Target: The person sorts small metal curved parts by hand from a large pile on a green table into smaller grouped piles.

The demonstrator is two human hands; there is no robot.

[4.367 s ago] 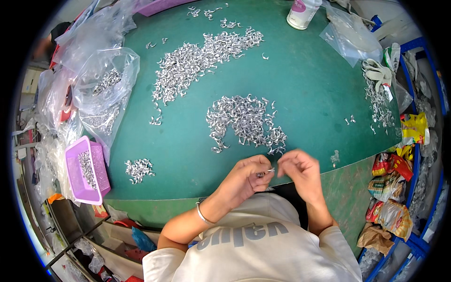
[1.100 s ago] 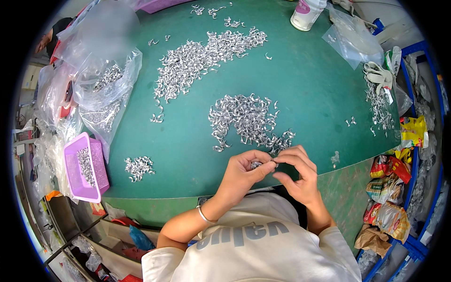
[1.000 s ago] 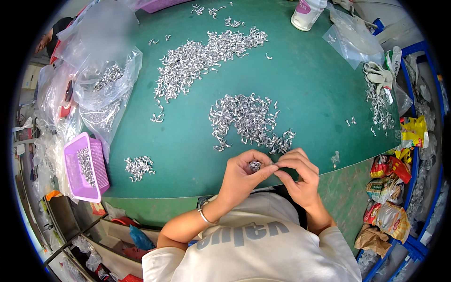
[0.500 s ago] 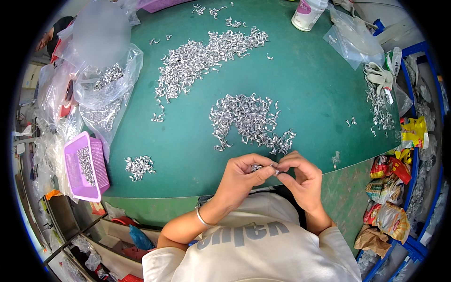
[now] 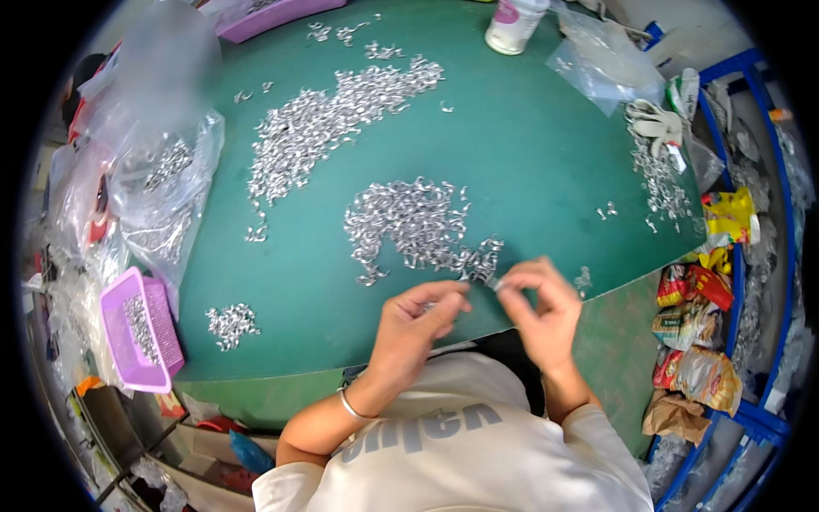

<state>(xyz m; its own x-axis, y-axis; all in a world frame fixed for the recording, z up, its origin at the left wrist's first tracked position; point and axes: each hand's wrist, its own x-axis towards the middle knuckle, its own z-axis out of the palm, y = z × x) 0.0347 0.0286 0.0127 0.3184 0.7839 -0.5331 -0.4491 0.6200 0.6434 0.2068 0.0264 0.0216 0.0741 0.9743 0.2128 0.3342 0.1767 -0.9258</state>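
My left hand (image 5: pixel 415 320) and my right hand (image 5: pixel 537 303) meet over the near edge of the green table (image 5: pixel 529 171). Between their fingertips they pinch a small silver metal piece (image 5: pixel 488 280). Just beyond my fingers lies a heap of the same shiny metal pieces (image 5: pixel 414 226). A longer heap of metal pieces (image 5: pixel 328 124) stretches across the far side. A small cluster (image 5: pixel 230 322) lies to the left near the table edge.
A purple basket (image 5: pixel 136 337) with metal pieces sits at the left edge. Clear plastic bags (image 5: pixel 166 183) of parts lie beside it. A white bottle (image 5: pixel 512 17) stands at the back. White gloves (image 5: pixel 655 119) and more parts lie right. Snack packets (image 5: pixel 695 341) fill a blue rack.
My hands stayed together at the near edge, working the small piece. They have shifted slightly apart, with the right hand lifted a little to the right.
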